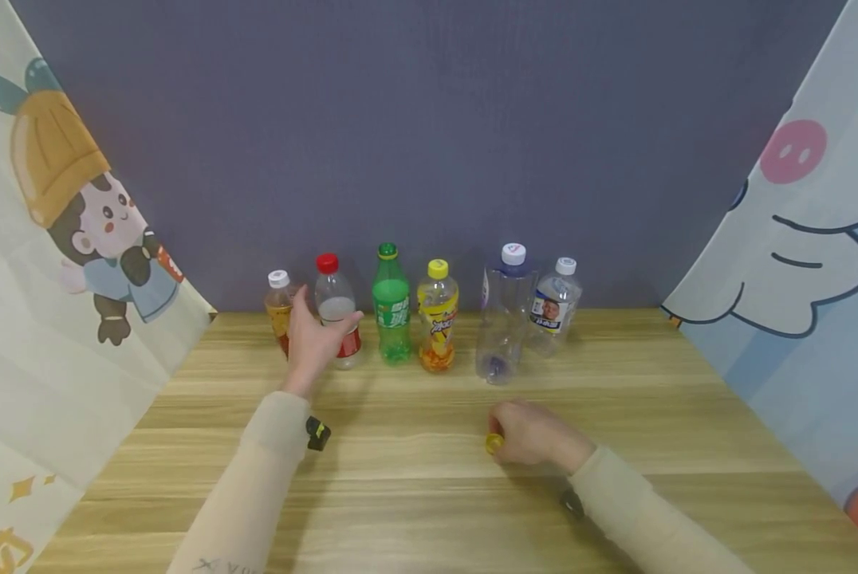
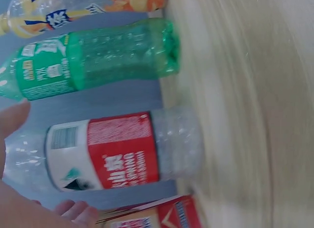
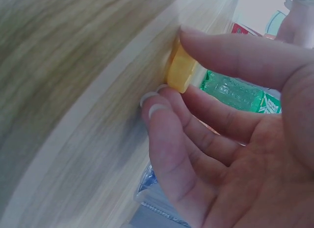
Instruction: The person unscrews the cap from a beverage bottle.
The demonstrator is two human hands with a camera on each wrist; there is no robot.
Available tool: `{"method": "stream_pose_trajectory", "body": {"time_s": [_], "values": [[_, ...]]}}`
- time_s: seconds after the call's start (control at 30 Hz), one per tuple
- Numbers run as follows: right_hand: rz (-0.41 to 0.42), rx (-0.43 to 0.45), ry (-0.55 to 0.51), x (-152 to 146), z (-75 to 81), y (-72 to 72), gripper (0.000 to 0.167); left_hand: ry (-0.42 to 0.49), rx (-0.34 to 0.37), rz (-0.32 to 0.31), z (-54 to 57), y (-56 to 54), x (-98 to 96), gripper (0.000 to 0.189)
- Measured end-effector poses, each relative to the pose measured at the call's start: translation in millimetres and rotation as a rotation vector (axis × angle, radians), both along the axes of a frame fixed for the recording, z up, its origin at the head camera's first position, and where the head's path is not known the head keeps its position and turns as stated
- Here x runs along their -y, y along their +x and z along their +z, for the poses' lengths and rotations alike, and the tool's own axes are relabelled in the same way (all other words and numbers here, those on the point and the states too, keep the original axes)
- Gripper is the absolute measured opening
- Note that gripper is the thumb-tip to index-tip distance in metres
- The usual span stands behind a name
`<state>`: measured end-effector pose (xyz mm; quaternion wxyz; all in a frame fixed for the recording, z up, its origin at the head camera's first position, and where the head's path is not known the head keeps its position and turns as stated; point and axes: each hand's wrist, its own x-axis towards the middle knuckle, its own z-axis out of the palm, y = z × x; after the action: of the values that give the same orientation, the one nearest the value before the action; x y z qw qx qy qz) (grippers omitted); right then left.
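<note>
– Yellow plastic piece [image 1: 494, 444]: location, and how held?

– On the near side of the green bottle [image 1: 393, 315], off to its right. The right hand [image 1: 533, 434] pinches it between thumb and fingers; a part that small probably suits a fingertip hold better than a palm. Cap or ring: not resolved.

– And the left hand [image 1: 317, 335]?

– Left of the green bottle, at the red-capped bottle [image 1: 336, 299]. Thumb and fingers are spread to either side of it, nothing clenched. The wide span presumably matches the bottle's girth. Whether skin meets plastic: cannot tell.

– Why the row?

– All six bottles stand upright on the table [image 1: 400, 494], roughly level with the green bottle. Flat bases likely make that the steadiest pose, and most gaps seem to leave room for fingers. Just right of the green bottle, the yellow-capped bottle [image 1: 438, 319]; beyond it, the tall clear bottle [image 1: 504, 319], then the short white-capped bottle [image 1: 554, 311]. Furthest left of the green bottle, the amber bottle [image 1: 279, 311], partly hidden by the left hand.

– Right hand's low position?

– Judged handy for so slight a part. Piece touching the wood: cannot tell
</note>
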<state>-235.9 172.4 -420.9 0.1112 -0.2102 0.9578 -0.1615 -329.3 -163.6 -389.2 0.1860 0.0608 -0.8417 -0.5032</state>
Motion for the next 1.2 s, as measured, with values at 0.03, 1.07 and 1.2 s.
{"method": "stream_pose_trajectory", "body": {"time_s": [0.03, 1.07, 1.2], "values": [[0.001, 0.0, 0.002, 0, 0.1, 0.0, 0.025, 0.004, -0.007, 0.002, -2.2, -2.2, -0.5, 0.108], [0.02, -0.012, -0.01, -3, -0.8, 2.6, 0.025, 0.026, 0.075, 0.008, -13.3, 5.7, 0.7, 0.079], [0.049, -0.019, -0.044, -6, -2.2, 3.6, 0.026, 0.012, 0.042, 0.005, -9.4, 10.8, -0.7, 0.078]]}}
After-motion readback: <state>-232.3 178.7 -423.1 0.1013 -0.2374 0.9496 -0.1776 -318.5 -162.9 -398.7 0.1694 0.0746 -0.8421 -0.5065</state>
